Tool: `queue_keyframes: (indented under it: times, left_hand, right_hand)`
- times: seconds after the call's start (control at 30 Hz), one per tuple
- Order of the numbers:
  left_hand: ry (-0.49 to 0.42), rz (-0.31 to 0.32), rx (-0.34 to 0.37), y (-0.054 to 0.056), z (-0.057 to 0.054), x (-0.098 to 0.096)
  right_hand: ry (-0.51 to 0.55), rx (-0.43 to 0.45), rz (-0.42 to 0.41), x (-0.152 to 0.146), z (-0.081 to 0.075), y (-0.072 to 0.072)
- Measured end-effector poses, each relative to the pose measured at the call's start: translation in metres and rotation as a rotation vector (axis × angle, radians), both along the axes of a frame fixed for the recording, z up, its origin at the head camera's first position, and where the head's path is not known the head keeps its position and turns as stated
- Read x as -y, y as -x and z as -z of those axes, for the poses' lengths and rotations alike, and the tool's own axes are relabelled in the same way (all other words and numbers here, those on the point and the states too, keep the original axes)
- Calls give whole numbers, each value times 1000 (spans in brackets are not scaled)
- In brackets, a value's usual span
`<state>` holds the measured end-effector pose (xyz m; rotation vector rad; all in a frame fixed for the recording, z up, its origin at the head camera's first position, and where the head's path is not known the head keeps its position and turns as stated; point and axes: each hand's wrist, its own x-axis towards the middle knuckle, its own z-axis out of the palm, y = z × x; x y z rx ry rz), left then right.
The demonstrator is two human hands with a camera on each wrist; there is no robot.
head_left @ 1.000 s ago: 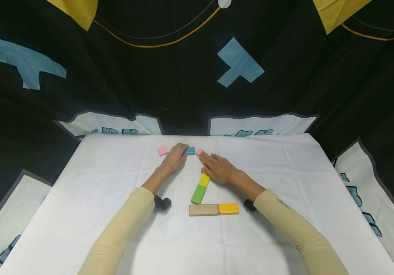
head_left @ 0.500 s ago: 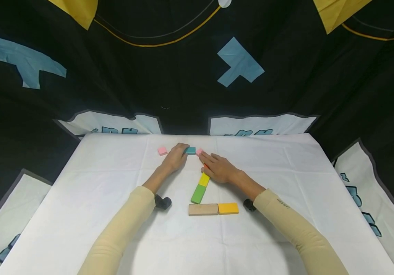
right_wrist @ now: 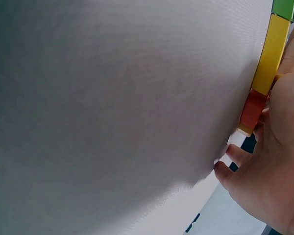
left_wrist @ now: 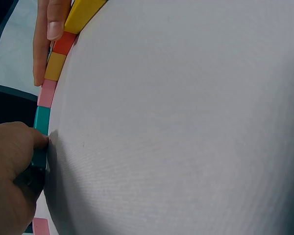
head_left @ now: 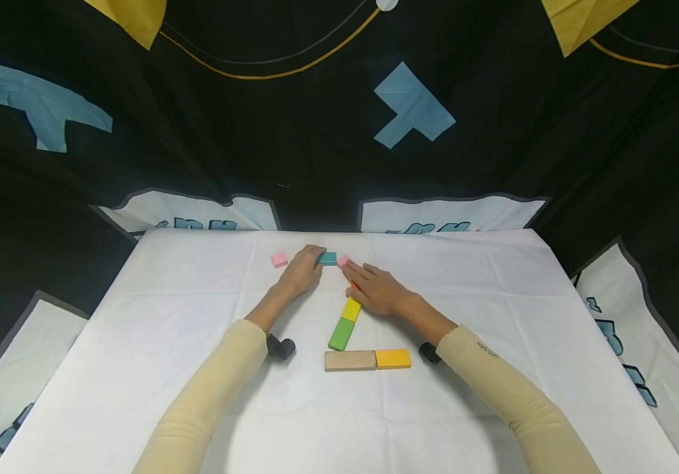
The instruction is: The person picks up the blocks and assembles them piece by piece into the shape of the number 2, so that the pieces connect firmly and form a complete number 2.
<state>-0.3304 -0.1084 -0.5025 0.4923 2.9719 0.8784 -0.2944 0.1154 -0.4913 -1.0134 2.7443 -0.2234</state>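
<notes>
In the head view my left hand (head_left: 302,270) pinches the left end of a teal block (head_left: 329,259). The left wrist view shows a finger against the side of this teal block (left_wrist: 42,119), its lower part in shadow under the hand. Extended fingers of my right hand (head_left: 377,289) rest at a small pink block (head_left: 342,261) beside the teal one. They partly cover an orange-yellow block (left_wrist: 55,66) and a red block (left_wrist: 64,43). From there the line continues with a yellow block (head_left: 352,309) and a green block (head_left: 342,334).
A separate pink block (head_left: 279,260) lies left of my left hand. Nearer to me, a beige block (head_left: 350,361) and an amber block (head_left: 393,359) sit end to end. All lie on a white-covered table (head_left: 292,421), with a dark patterned cloth (head_left: 315,151) hanging behind it.
</notes>
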Motion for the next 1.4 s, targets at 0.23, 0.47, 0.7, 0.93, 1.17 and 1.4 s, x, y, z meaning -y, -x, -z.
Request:
queue_keyframes:
  times: [0.23,0.47,0.7,0.93,1.17,1.4]
  left_hand:
    - [12,-4,6,-2,-4,-1]
    - [-19,-20,-22,-5,-17,11]
    - [-94,-97,-40,-4,-18,44]
    - [-99,-148,6,-6,-8,73]
    - [-52,-190,62,-9,-1,86]
    - [-55,-182,70,-9,-1,90]
  right_hand:
    - [-19,11,11,1,1,0]
    - [-12,-12,-4,0,0,-1]
    - [15,-19,-16,-1,0,-1]
    - [15,-16,-20,-1,-1,-3]
    - [16,-11,-27,0,-1,-2]
    - [16,-21,-27,1,-2,-1]
